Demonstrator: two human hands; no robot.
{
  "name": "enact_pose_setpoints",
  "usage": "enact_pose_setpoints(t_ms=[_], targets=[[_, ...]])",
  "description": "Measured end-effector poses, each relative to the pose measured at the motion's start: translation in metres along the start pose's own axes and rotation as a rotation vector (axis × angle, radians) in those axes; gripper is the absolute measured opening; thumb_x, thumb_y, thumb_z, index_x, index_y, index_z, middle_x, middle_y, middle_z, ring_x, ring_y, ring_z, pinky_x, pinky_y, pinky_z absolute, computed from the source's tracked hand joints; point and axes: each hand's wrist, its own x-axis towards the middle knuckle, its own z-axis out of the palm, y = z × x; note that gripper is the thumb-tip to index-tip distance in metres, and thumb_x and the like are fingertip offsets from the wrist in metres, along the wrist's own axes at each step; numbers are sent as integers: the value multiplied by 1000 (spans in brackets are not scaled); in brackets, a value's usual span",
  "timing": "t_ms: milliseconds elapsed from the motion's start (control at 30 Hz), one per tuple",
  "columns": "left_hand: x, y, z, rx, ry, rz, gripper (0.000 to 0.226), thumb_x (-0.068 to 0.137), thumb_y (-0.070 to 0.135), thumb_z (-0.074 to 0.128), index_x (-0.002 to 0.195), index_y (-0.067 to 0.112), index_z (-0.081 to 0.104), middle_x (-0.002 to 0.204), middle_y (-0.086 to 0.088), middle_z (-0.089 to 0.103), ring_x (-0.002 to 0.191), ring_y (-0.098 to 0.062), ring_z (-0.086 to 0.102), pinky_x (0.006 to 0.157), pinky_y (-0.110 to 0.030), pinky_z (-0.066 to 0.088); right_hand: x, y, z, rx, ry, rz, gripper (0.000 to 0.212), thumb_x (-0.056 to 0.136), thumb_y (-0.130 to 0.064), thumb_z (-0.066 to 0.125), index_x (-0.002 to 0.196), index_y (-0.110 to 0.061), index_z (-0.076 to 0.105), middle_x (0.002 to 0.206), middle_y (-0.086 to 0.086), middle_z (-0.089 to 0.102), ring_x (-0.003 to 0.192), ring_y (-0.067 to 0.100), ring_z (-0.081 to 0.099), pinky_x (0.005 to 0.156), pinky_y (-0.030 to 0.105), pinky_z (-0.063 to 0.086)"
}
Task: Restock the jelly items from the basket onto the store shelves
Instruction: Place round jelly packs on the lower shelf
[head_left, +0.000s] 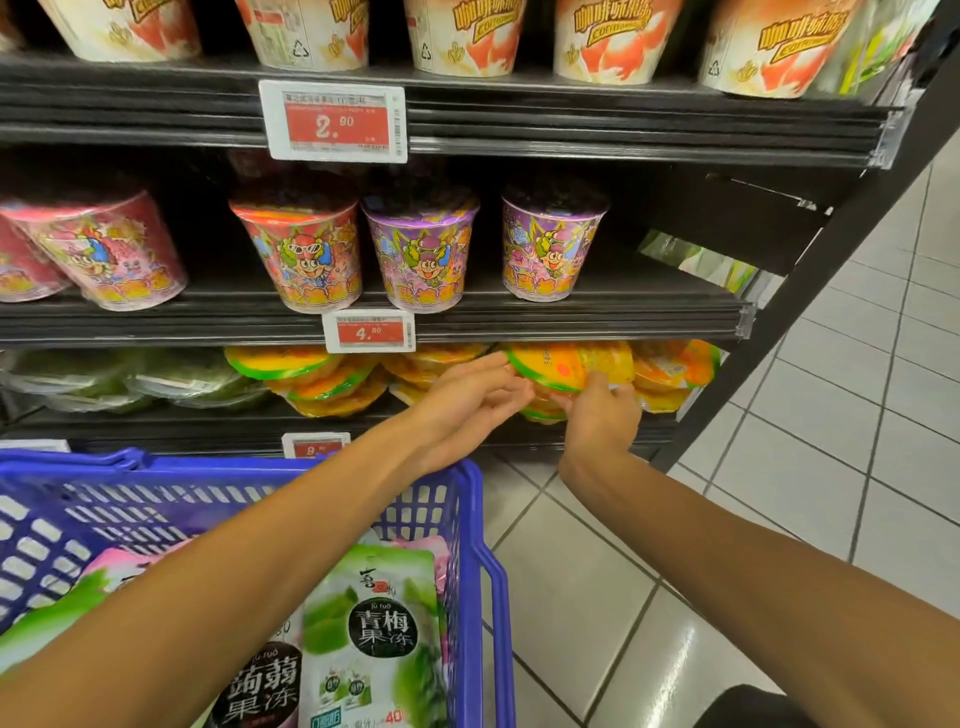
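A person's right hand (600, 415) grips an orange jelly pack (566, 364) with a green rim at the front of a low store shelf (208, 431) - thumb pressed on its top film, the other fingers curled underneath. The left hand (467, 395) reaches in with fingers straight and slightly spread, their tips at the pack's left rim; whether they touch it cannot be told. More orange packs (322, 379) lie stacked to the left of and behind the fingers. Just above the fingertips hangs a red price tag (369, 331), with cartoon-printed cups (421, 254) over it. Below both forearms a blue basket (488, 571) holds jelly pouches - one green (374, 639).
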Motion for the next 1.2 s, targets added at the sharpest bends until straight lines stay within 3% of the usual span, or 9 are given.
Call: enact_pose_setpoints(t_ms=[100, 200, 267, 433, 633, 733, 833, 1000, 1200], targets=[[1, 0, -1, 136, 64, -39, 54, 91, -4, 57, 140, 18, 49, 141, -3, 56, 124, -15, 58, 102, -30, 48, -3, 3, 2, 15, -19, -13, 25, 102, -26, 48, 123, -13, 54, 115, 7, 66, 93, 23, 71, 84, 36, 56], [1, 2, -4, 162, 80, -61, 62, 90, -4, 59, 147, 11, 39, 146, -3, 50, 125, -17, 56, 98, -28, 52, -3, 2, 3, 158, -63, 4, 34, 100, -23, 54, 133, -13, 50, 121, 10, 65, 100, 23, 70, 88, 36, 58], [0, 4, -4, 143, 80, -63, 60, 89, -4, 59, 144, 10, 42, 142, -3, 53, 123, -17, 58, 95, -26, 54, -4, 2, 4, 188, -73, 14, 37, 99, -22, 56, 134, -13, 48, 122, 12, 64, 103, 24, 69, 90, 38, 58], [0, 5, -7, 125, 113, -65, 53, 89, -6, 57, 139, 7, 48, 136, -8, 59, 114, -18, 64, 93, -26, 55, -10, 2, 5, 223, -59, 44, 18, 97, -23, 59, 112, -18, 50, 123, 11, 63, 107, 23, 67, 92, 35, 56], [-1, 8, -9, 174, 125, -54, 40, 89, -4, 58, 127, 9, 59, 126, -7, 66, 108, -17, 68, 93, -28, 55, -14, 0, 3, 210, -75, 84, 32, 95, -24, 64, 121, -10, 54, 119, 4, 65, 101, 16, 69, 93, 30, 56], [-5, 11, -10, 250, 139, -48, 29, 91, -1, 58, 115, 12, 64, 114, -3, 70, 104, -17, 70, 91, -29, 56, -16, 0, 2, 203, -73, 112, 36, 93, -23, 66, 125, -9, 56, 116, 5, 66, 96, 13, 69, 84, 23, 57], [-13, 17, -13, 289, 161, -32, 22, 92, 1, 58, 106, 15, 67, 106, -2, 72, 97, -18, 71, 79, -26, 60, -23, -3, 0, 153, -40, 129, 36, 92, -26, 67, 124, -12, 57, 107, 1, 68, 81, 6, 66, 63, 17, 49], [-31, 30, -22, 506, 177, -14, 20, 91, 4, 59, 95, 19, 72, 77, 0, 66, 66, -10, 59, 53, -20, 50, -43, -7, -1, 81, -64, 229, 17, 91, -26, 66, 101, -17, 55, 92, 5, 66, 74, 13, 64, 75, 27, 55], [-67, 53, -48, 712, 112, -86, 21, 90, 2, 56, 92, 16, 71, 59, 7, 61, 52, -7, 50, 46, -20, 40, -87, 2, 13, -57, -286, 305, 11, 94, -14, 61, 86, -10, 55, 77, 3, 54, 62, 11, 53, 43, 17, 47]])
